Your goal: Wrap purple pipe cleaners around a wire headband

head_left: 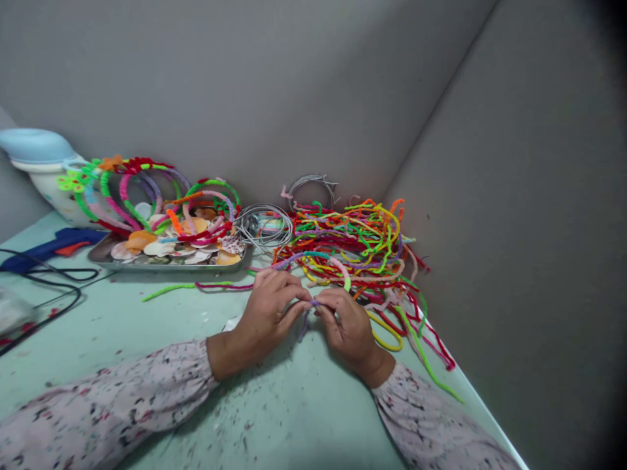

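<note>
Fingertips of my left hand (pixel 272 310) and my right hand (pixel 349 329) meet over the table, both pinched on a short purple pipe cleaner (pixel 314 303). One purple end hangs down between the hands. Behind the fingers curves a band wrapped in purple, teal, pink and lime pipe cleaner (pixel 339 264); its two sides run down behind my hands, so I cannot tell how it joins the purple piece. A large tangled heap of colourful pipe cleaners (pixel 353 235) lies just beyond my right hand. Past my left hand, long green and dark red pipe cleaners (pixel 215 285) lie flat.
At the back left, a metal tray (pixel 166 266) holds shells and several finished-looking wrapped rings (pixel 128 202). Coiled grey wire (pixel 267 225) sits beside it. A blue glue gun (pixel 49 251) with black cord (pixel 73 294) and a blue-lidded white container (pixel 53 183) stand farther left. Grey walls border the table.
</note>
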`<state>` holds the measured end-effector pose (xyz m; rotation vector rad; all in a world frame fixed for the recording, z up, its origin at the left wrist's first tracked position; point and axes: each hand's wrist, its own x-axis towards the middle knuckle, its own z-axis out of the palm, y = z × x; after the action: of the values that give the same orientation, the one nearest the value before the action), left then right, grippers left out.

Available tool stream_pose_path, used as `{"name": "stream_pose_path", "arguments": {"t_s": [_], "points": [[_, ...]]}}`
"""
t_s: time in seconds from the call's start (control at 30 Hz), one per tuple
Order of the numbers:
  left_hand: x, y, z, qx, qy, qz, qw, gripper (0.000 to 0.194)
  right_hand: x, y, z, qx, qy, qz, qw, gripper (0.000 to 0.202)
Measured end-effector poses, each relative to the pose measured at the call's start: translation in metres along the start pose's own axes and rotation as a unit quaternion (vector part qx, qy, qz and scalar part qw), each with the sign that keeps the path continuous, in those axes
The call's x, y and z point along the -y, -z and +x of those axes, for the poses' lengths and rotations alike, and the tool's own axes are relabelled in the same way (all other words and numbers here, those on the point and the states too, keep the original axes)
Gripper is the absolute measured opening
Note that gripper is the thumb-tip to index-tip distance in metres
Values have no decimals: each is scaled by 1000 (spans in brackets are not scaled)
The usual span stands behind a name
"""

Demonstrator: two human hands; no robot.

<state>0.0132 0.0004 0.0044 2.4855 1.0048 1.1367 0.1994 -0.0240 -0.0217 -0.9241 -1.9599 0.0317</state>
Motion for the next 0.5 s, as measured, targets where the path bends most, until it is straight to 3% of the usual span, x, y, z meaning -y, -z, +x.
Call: {"name": "stream_pose_path", "arguments": {"t_s": [0.5], "points": [[1,-2,1,36,25,-57,997,12,-1,-1,1,22,-22,14,999,16]]}}
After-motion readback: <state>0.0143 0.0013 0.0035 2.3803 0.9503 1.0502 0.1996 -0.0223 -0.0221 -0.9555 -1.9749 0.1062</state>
